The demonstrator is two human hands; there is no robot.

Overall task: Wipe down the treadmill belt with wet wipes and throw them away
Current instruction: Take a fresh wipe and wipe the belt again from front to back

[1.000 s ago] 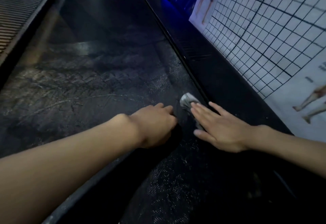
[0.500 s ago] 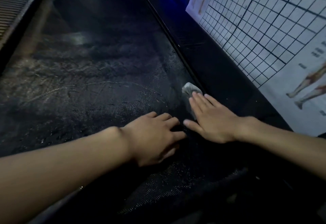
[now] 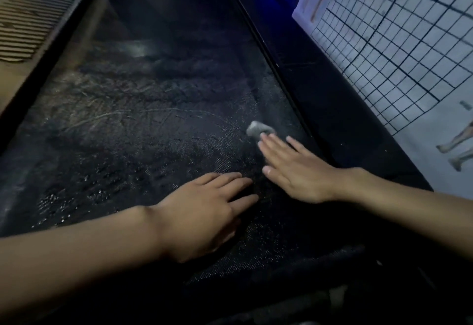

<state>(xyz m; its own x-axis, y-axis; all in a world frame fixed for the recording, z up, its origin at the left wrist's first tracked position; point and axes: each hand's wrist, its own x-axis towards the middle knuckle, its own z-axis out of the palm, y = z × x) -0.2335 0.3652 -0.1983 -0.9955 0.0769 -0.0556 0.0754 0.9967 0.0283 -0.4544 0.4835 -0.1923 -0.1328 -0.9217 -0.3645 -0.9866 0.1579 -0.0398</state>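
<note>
The black treadmill belt [image 3: 143, 130] runs away from me, wet and streaked. A crumpled grey wet wipe [image 3: 257, 128] lies on the belt near its right edge. My right hand [image 3: 294, 168] lies flat with straight fingers, and its fingertips press on the near part of the wipe. My left hand [image 3: 204, 212] rests palm down on the belt just left of the right hand, fingers spread and holding nothing.
A black side rail [image 3: 340, 109] borders the belt on the right. Beyond it a white poster with a black grid and figures [image 3: 399, 32] covers the wall. A ribbed side rail [image 3: 30, 25] lies at the far left.
My left hand has uncurled from a loose fist and now lies flat with spread fingers. The right hand keeps pressing the wipe, which has shifted slightly left from the belt's right edge.
</note>
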